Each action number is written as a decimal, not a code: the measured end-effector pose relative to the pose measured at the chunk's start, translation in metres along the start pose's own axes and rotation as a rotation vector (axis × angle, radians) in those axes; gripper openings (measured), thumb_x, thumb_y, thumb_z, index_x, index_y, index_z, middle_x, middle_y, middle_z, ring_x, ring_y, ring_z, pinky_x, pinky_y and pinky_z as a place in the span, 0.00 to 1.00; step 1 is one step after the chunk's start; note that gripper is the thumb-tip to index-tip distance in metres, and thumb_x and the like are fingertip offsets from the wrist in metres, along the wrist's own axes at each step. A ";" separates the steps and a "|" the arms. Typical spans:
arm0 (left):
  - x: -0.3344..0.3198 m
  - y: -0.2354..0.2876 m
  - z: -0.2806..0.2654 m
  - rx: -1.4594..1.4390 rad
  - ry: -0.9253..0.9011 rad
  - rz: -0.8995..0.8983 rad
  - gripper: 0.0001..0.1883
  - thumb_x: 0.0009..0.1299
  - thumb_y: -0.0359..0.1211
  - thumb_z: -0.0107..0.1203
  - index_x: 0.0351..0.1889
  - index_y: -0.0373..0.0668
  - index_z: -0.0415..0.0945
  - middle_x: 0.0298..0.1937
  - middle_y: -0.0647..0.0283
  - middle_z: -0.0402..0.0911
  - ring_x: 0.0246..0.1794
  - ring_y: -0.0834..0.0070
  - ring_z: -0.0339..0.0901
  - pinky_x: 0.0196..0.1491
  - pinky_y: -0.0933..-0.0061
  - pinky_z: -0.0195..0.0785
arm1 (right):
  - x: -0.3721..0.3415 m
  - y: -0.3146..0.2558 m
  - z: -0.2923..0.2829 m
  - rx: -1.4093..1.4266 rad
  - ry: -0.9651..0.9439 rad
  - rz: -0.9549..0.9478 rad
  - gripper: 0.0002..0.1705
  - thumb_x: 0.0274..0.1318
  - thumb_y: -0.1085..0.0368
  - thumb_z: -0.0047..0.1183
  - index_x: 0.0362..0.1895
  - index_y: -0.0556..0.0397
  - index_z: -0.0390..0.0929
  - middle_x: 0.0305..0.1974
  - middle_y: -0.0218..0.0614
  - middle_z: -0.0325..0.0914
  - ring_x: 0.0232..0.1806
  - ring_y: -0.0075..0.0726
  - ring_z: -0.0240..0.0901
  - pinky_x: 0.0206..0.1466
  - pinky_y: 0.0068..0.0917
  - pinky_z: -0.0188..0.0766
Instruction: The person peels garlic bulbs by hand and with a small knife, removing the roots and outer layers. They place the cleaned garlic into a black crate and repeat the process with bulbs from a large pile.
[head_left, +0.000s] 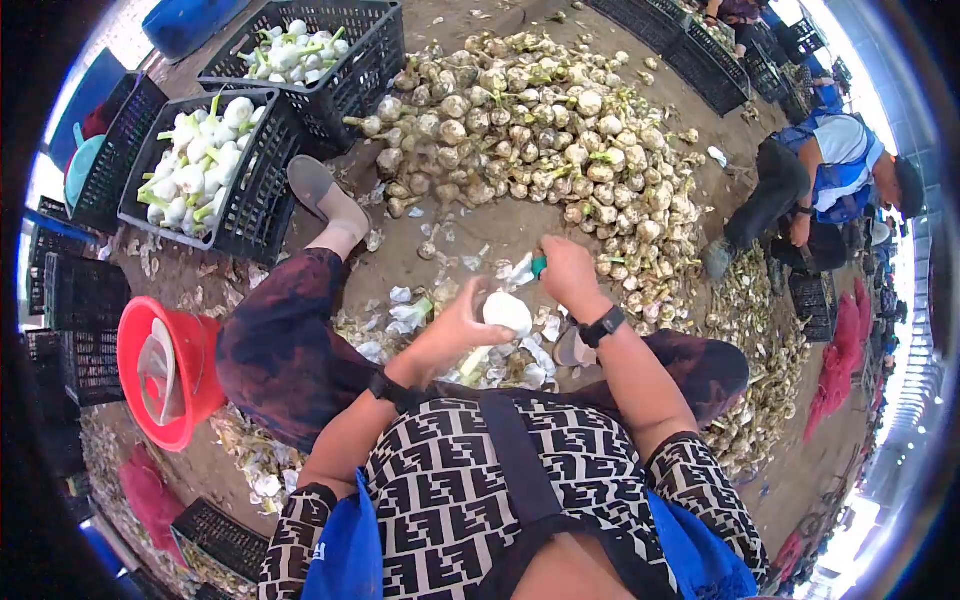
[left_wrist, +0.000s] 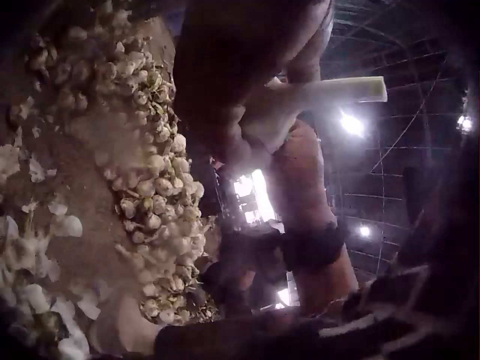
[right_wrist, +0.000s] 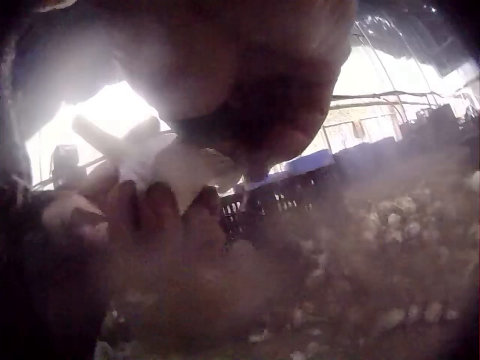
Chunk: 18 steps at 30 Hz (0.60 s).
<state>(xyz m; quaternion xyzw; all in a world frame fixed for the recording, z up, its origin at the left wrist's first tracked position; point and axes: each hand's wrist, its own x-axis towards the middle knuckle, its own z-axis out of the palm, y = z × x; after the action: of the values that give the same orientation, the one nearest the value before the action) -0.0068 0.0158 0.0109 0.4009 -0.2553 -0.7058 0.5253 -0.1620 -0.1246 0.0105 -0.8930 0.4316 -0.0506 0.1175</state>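
Observation:
My left hand (head_left: 458, 325) holds a peeled white garlic bulb (head_left: 508, 314) in front of my lap, thumb and fingers round its side. In the left wrist view the bulb's pale cut stem (left_wrist: 337, 90) sticks out past the dark fingers. Just to the right and a little farther out, my right hand (head_left: 571, 275) grips a green-handled tool (head_left: 539, 266); the fist hides most of it. White papery peel (head_left: 516, 270) shows beside the handle. The right wrist view is blurred, with the white bulb (right_wrist: 180, 169) above the left fingers.
A large heap of unpeeled garlic (head_left: 540, 130) lies ahead. At left stand black crates (head_left: 262, 215) of peeled bulbs and a red bucket (head_left: 190, 350). Peel scraps (head_left: 405, 312) litter the ground between my legs. Another person (head_left: 825, 170) sits at right.

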 end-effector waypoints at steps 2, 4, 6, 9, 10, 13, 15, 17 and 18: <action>-0.002 0.009 0.003 0.142 0.050 0.068 0.43 0.47 0.28 0.67 0.58 0.36 0.49 0.49 0.55 0.68 0.49 0.71 0.68 0.50 0.74 0.64 | -0.007 0.004 0.006 -0.066 -0.114 0.060 0.08 0.38 0.70 0.49 0.29 0.54 0.75 0.29 0.48 0.75 0.34 0.52 0.73 0.36 0.41 0.70; -0.001 0.011 0.001 0.333 0.129 0.105 0.43 0.47 0.27 0.67 0.58 0.37 0.49 0.49 0.54 0.68 0.49 0.72 0.69 0.50 0.73 0.64 | -0.017 0.006 0.009 -0.129 -0.237 0.121 0.07 0.38 0.69 0.50 0.28 0.53 0.76 0.28 0.47 0.76 0.33 0.52 0.74 0.35 0.41 0.71; 0.000 0.010 0.001 0.638 0.231 0.207 0.42 0.46 0.27 0.67 0.58 0.40 0.52 0.47 0.55 0.69 0.48 0.72 0.70 0.50 0.73 0.64 | -0.025 0.010 0.009 -0.215 -0.294 0.075 0.05 0.37 0.70 0.50 0.24 0.52 0.78 0.26 0.46 0.77 0.30 0.50 0.75 0.32 0.41 0.71; 0.004 0.005 -0.007 0.983 0.180 0.365 0.41 0.47 0.23 0.64 0.57 0.38 0.51 0.49 0.56 0.68 0.51 0.74 0.68 0.53 0.74 0.64 | -0.029 0.017 0.020 -0.248 -0.312 0.120 0.05 0.38 0.69 0.51 0.24 0.54 0.78 0.27 0.45 0.77 0.31 0.48 0.76 0.32 0.39 0.72; 0.005 0.005 -0.007 0.991 0.172 0.364 0.41 0.47 0.23 0.64 0.57 0.38 0.51 0.49 0.56 0.68 0.51 0.74 0.68 0.53 0.74 0.64 | -0.034 0.024 0.030 -0.241 -0.307 0.127 0.05 0.38 0.69 0.51 0.24 0.54 0.78 0.27 0.45 0.77 0.31 0.48 0.76 0.32 0.39 0.72; 0.007 0.008 -0.008 0.672 0.120 0.378 0.35 0.49 0.21 0.61 0.55 0.39 0.55 0.49 0.59 0.69 0.50 0.74 0.69 0.52 0.75 0.65 | -0.049 0.029 0.050 -0.173 -0.415 -0.013 0.07 0.38 0.68 0.52 0.27 0.52 0.78 0.28 0.44 0.77 0.32 0.49 0.75 0.33 0.39 0.71; 0.004 0.010 -0.006 0.192 0.219 0.245 0.32 0.52 0.20 0.59 0.54 0.41 0.56 0.46 0.58 0.70 0.47 0.72 0.71 0.48 0.74 0.66 | -0.053 0.021 0.054 0.263 -0.418 -0.219 0.10 0.38 0.68 0.51 0.30 0.50 0.78 0.29 0.44 0.77 0.33 0.49 0.75 0.34 0.41 0.69; 0.009 0.017 -0.012 -0.011 0.424 0.138 0.23 0.60 0.22 0.51 0.52 0.40 0.56 0.46 0.58 0.70 0.42 0.71 0.73 0.40 0.75 0.70 | -0.057 0.013 0.063 0.410 -0.442 -0.129 0.12 0.38 0.68 0.50 0.33 0.49 0.77 0.30 0.44 0.76 0.34 0.50 0.74 0.35 0.42 0.68; 0.004 0.029 -0.017 -0.292 0.439 0.078 0.17 0.65 0.27 0.48 0.50 0.38 0.59 0.46 0.58 0.71 0.39 0.70 0.74 0.39 0.74 0.71 | -0.055 0.007 0.064 0.288 -0.531 -0.090 0.13 0.38 0.66 0.50 0.34 0.52 0.76 0.30 0.45 0.76 0.35 0.51 0.73 0.36 0.43 0.68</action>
<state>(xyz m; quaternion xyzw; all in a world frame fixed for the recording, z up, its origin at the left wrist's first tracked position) 0.0226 0.0032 0.0232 0.4543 -0.0460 -0.6104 0.6472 -0.1891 -0.0748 -0.0527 -0.8673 0.3340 0.1189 0.3493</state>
